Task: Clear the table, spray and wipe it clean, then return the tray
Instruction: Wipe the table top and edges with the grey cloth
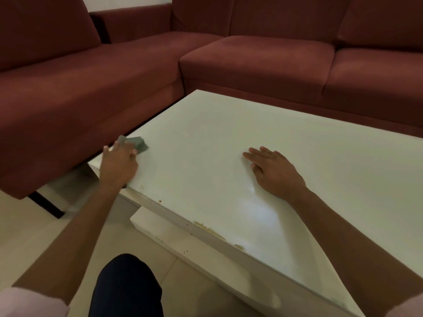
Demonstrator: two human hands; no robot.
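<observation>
A white low table (240, 143) fills the middle and right of the head view. A grey cloth (137, 143) lies on its near left corner, pressed down under my left hand (119, 165), whose fingers hold it against the top. My right hand (272, 170) rests flat on the tabletop, palm down, fingers spread, holding nothing. The table's front edge shows chipped, brownish patches (210, 229). No tray or spray bottle is in view.
A dark red corner sofa (251, 65) wraps around the table's left and far sides, close to its edges. Pale tiled floor (34, 236) lies at the lower left. My knee in dark trousers (126, 287) is at the bottom, beside the table's front edge.
</observation>
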